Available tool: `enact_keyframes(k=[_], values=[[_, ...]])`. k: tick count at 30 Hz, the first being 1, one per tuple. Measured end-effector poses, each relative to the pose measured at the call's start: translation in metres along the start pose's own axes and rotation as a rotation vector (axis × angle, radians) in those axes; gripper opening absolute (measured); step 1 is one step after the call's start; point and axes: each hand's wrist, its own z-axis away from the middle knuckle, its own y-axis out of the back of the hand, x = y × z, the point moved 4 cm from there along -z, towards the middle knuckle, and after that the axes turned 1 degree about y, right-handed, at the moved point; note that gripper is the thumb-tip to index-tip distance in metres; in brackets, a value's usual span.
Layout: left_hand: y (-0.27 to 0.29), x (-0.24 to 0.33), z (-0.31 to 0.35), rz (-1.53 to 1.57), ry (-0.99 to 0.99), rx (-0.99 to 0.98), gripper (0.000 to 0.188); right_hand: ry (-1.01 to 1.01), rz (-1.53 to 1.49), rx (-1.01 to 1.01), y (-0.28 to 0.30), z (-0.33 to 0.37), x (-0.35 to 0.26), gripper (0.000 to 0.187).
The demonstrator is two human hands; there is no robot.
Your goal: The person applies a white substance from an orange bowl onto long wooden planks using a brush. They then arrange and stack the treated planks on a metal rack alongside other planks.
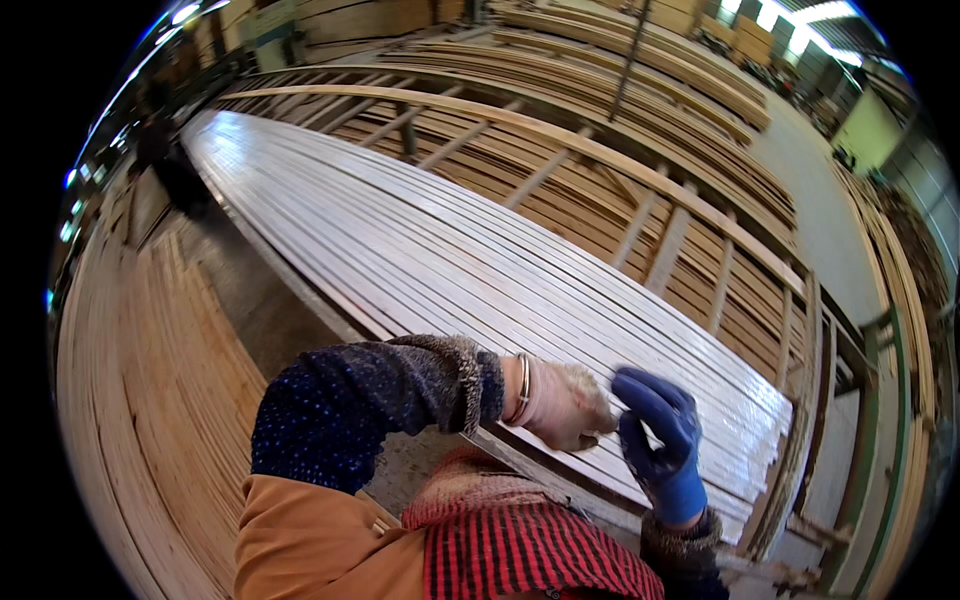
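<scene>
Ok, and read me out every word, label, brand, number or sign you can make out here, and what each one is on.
There is no text that I can read.
Pale boards: no lettering visible.
Blue glove on the right hand: none visible.
Striped red and black cloth: none visible.
Stacked wood and far background: too small or blurred to tell.

Planks (170, 370) lie left of strips (480, 270); boards (690, 140) behind.
</scene>
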Motion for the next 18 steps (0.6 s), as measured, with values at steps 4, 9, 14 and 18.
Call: enact_keyframes(k=[4,9,14,18], values=[[-0.034,0.039,-0.009,0.149,-0.421,-0.041,0.024,0.151,-0.378,-0.315,-0.008,-0.034,-0.020,0.039],[-0.051,0.059,-0.026,0.657,-0.542,-0.044,0.029,0.109,-0.792,-0.440,-0.031,-0.034,-0.007,0.034],[-0.047,0.072,-0.024,0.947,-0.581,-0.102,0.024,0.059,-0.769,-0.610,-0.040,-0.043,-0.007,0.023],[-0.036,0.084,-0.024,0.985,-0.640,-0.109,0.021,-0.082,-0.949,-0.636,-0.045,-0.035,0.002,0.018]])
